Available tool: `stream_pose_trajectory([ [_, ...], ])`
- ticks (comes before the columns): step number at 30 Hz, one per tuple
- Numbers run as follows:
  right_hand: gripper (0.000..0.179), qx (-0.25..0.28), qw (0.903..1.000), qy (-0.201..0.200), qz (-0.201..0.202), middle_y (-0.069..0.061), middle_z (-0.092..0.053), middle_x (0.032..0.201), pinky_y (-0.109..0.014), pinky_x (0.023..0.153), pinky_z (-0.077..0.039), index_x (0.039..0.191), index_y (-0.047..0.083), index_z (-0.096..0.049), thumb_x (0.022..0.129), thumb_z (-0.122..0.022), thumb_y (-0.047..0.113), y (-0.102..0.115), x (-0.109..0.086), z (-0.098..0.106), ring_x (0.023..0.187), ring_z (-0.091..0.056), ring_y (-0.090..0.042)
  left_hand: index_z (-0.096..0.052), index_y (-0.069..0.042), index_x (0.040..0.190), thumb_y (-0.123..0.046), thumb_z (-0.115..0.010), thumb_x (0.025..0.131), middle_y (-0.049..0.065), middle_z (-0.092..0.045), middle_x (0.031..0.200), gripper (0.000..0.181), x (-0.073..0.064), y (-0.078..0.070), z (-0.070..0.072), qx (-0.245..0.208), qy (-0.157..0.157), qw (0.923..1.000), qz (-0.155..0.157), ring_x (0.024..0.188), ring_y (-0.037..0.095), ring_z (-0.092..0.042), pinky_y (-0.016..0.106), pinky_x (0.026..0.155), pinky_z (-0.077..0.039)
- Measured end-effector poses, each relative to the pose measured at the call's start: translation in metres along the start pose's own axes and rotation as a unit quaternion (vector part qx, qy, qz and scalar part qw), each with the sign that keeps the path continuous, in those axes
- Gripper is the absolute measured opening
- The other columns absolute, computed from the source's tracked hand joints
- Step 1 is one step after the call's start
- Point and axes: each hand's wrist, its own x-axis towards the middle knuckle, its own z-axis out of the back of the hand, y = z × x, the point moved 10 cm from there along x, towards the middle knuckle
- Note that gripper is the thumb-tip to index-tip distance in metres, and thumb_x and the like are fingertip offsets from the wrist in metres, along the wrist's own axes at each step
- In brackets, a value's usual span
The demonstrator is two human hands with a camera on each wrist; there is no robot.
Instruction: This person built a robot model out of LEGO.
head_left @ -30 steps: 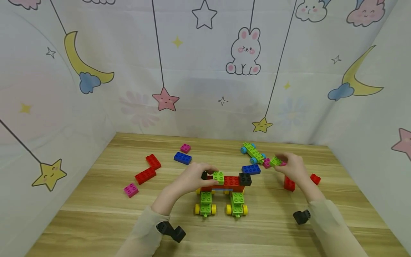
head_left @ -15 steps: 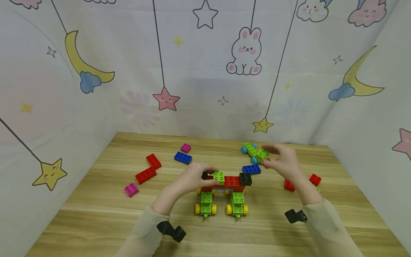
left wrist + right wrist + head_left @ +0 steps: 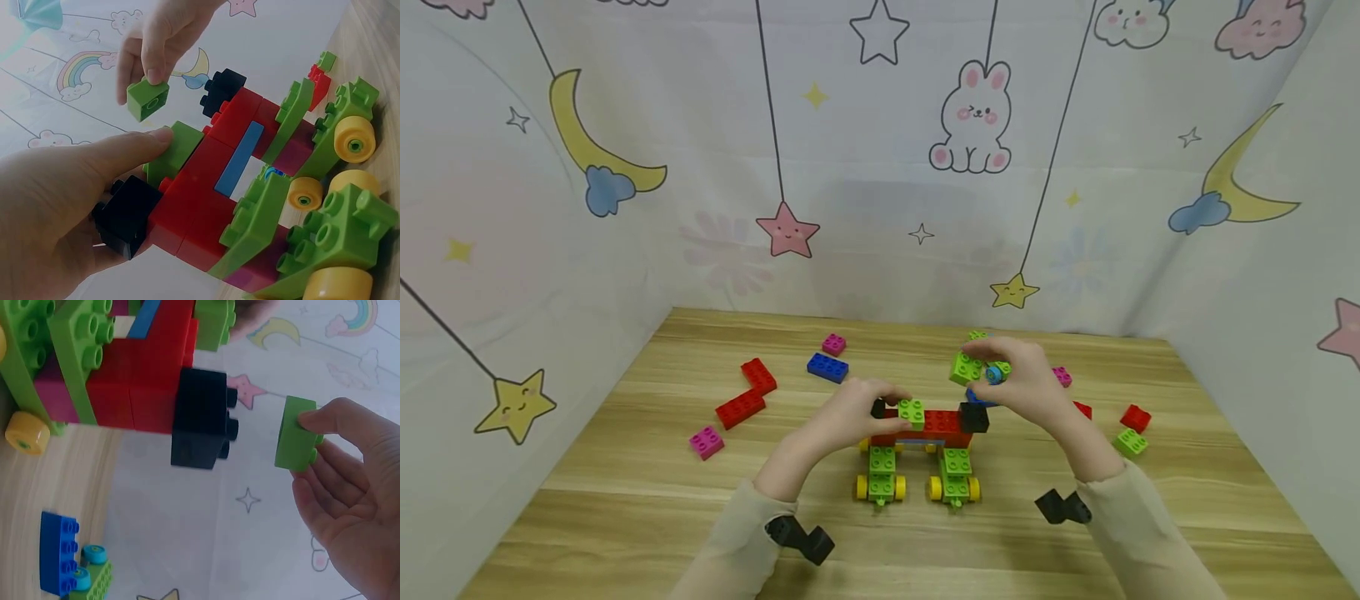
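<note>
My left hand (image 3: pixel 853 412) pinches a green building brick (image 3: pixel 181 150) seated on top of a red brick row (image 3: pixel 942 423). Black bricks stand at both ends of that row, one (image 3: pixel 128 212) beside my left palm and the other (image 3: pixel 201 415) at the far end. Below, the build stands on two green wheeled bases with yellow wheels (image 3: pixel 935 488). A second green brick (image 3: pixel 297 432) is pinched between thumb and fingers of my right hand (image 3: pixel 1033 385), in the air, apart from the build and beyond its right black brick.
Behind my right hand lie a blue brick (image 3: pixel 55 553) and a green wheeled base (image 3: pixel 97 581) with blue wheels. At the right are red (image 3: pixel 1136 417), green (image 3: pixel 1131 442) and pink (image 3: pixel 1062 377) bricks. Red (image 3: pixel 741 409), pink (image 3: pixel 706 442) and blue (image 3: pixel 827 367) bricks lie at the left.
My right hand has moved left with its green brick, from among the loose bricks at the right to behind the build. My left hand stays on the build.
</note>
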Motion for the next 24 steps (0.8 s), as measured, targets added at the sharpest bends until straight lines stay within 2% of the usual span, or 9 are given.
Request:
stream_pose_trajectory([
  [5,0.041,-0.008,0.9994,0.030,0.016,-0.014,-0.070,0.116,-0.048,0.088,-0.055,0.118,0.002,-0.067,0.079,-0.078,0.004,0.007,-0.001,-0.014,0.106,-0.066,-0.032,-0.071,-0.007,0.117,-0.024,-0.073,0.089,0.007,-0.072,0.109,0.033,0.001,0.001,-0.001,-0.004,0.000,1.0000,-0.004,0.098,0.025,-0.066,0.032,0.082,-0.054],
  [12,0.040,0.019,0.9975,0.063,0.025,-0.014,-0.070,0.115,-0.048,0.089,-0.055,0.119,0.001,-0.067,0.080,-0.075,0.001,0.004,-0.002,-0.032,0.106,-0.065,-0.032,-0.071,-0.008,0.117,-0.025,-0.073,0.089,0.004,-0.072,0.105,0.033,0.002,0.004,-0.001,0.007,0.000,1.0000,-0.003,0.092,0.015,-0.063,0.027,0.078,-0.052],
  [24,0.040,0.015,0.9919,0.120,0.039,-0.013,-0.070,0.117,-0.048,0.090,-0.054,0.120,0.000,-0.066,0.080,-0.073,0.002,0.006,-0.004,-0.051,0.106,-0.065,-0.030,-0.071,-0.008,0.117,-0.025,-0.073,0.089,0.004,-0.072,0.108,0.033,0.002,0.004,-0.002,0.002,-0.001,1.0000,-0.002,0.095,0.016,-0.065,0.030,0.081,-0.054],
])
